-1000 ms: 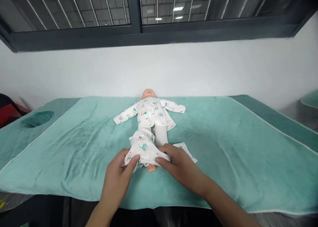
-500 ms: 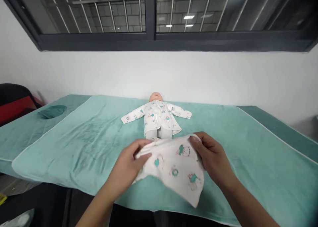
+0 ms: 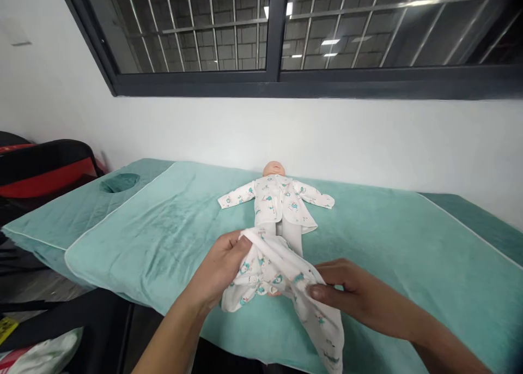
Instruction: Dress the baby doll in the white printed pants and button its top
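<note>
A baby doll [image 3: 274, 168] lies on its back, dressed in a white printed jacket [image 3: 273, 197] with both sleeves spread. Its pale legs [image 3: 292, 235] stretch towards me. Over the lower legs are white baby trousers [image 3: 281, 262] with teal animal prints, bunched and twisted. My left hand [image 3: 223, 267] is closed on the waistband, thumb on top. Further right, my right hand [image 3: 347, 287] pinches the other trouser leg, which hangs down towards the near edge. A bit of skin-coloured foot shows below the cloth; how far the trousers go round the legs is hidden.
A teal padded bed cover [image 3: 163, 243] lies under the doll, with a round hole [image 3: 120, 182] at its left end. Red and black chairs [image 3: 49, 169] stand on the left. A plastic packet [image 3: 44, 355] lies at lower left. A barred window [image 3: 278, 79] is above the wall.
The trousers went from spread flat between both hands to bunched and twisted. My right hand moved lower, down the cloth. The view has shifted, so the doll appears further right and lower.
</note>
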A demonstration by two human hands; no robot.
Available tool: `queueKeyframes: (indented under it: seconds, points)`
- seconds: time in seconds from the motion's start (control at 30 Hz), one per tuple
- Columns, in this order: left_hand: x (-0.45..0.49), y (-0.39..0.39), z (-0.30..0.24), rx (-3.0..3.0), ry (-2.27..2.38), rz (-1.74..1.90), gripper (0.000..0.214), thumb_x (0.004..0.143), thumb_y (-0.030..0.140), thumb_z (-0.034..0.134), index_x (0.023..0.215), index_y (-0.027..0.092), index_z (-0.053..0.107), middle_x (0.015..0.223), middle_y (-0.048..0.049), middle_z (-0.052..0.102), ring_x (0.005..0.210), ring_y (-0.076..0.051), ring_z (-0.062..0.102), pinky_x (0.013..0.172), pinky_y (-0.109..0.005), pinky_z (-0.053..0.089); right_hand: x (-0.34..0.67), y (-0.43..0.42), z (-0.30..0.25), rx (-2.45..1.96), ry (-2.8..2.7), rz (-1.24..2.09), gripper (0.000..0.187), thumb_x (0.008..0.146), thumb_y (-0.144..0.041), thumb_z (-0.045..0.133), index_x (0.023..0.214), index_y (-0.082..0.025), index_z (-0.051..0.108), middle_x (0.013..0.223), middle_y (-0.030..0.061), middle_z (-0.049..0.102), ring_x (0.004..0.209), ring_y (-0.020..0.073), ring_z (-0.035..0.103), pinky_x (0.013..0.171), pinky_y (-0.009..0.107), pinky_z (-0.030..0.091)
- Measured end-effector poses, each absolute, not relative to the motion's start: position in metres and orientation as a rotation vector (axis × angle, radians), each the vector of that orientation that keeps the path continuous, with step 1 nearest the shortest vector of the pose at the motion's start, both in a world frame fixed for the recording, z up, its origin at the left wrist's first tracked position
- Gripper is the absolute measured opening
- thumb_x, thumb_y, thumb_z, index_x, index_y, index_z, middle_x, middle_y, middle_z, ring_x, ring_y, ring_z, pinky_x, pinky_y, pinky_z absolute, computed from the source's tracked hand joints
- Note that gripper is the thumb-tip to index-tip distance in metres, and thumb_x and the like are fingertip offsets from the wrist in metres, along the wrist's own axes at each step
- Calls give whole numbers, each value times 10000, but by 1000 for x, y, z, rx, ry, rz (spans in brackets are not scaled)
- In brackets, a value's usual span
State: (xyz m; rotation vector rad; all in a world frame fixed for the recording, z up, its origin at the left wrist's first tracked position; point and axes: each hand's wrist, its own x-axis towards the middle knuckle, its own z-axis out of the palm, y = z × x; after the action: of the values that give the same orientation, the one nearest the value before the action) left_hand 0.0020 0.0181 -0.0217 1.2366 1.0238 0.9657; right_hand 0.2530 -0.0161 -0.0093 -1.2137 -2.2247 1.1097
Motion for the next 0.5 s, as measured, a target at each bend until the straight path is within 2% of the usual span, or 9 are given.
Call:
queueKeyframes:
  seconds: [0.07, 0.13, 0.17, 0.23, 0.37, 0.43, 0.5]
  points:
    - [2, 13, -9, 1354, 943, 879, 286, 811, 429, 608, 732, 157, 653, 628, 12, 563, 572, -105, 474, 531, -207, 362, 251, -13, 0, -1168, -2093, 1100, 214, 931, -412, 519, 980, -241, 638, 908, 18, 594, 800, 150, 557, 698, 268, 463]
    - [9, 7, 4, 1497, 859, 820, 196, 785, 343, 635, 708, 165, 661, 632, 20, 552, 581, -102, 460, 538, -208, 352, 242, -10, 8, -1113, -1971, 1027, 379, 881, -400, 599, 1245, -317, 539, 1197, 37, 561, 1033, 193, 561, 853, 319, 494]
    - [14, 5, 9, 1561, 835, 819, 171, 785, 308, 628, 695, 167, 663, 630, 23, 541, 586, -100, 449, 544, -209, 346, 235, -9, 10, -1102, -1952, 1004, 471, 856, -393, 634, 1302, -336, 492, 1265, 37, 531, 1094, 203, 543, 900, 334, 489]
    - [21, 2, 13, 1624, 831, 863, 157, 799, 275, 602, 706, 171, 673, 635, 26, 532, 605, -100, 442, 560, -209, 344, 221, -6, 11, -1142, -1969, 1008, 472, 827, -380, 668, 1271, -333, 514, 1219, 31, 562, 1056, 201, 558, 872, 321, 503]
    - [16, 2, -3, 1514, 844, 883, 132, 749, 297, 687, 794, 174, 683, 680, 29, 550, 623, -91, 451, 579, -200, 363, 205, -1, -8, -1254, -1991, 1193, 284, 810, -407, 672, 1053, -269, 622, 944, 15, 637, 821, 172, 590, 669, 256, 507]
    - [5, 1, -19, 1425, 856, 926, 211, 713, 346, 738, 810, 171, 671, 671, 31, 541, 607, -85, 447, 583, -200, 373, 206, 4, -26, -1211, -1995, 1318, 314, 793, -451, 681, 1026, -245, 641, 931, 32, 651, 809, 187, 608, 658, 268, 520]
    - [-10, -2, -43, 1326, 959, 1104, 263, 742, 404, 715, 860, 176, 658, 708, 17, 564, 645, -102, 491, 626, -217, 412, 212, 10, -43, -1206, -1897, 1292, 410, 756, -492, 706, 1074, -242, 639, 1013, 60, 668, 871, 227, 636, 694, 299, 549]
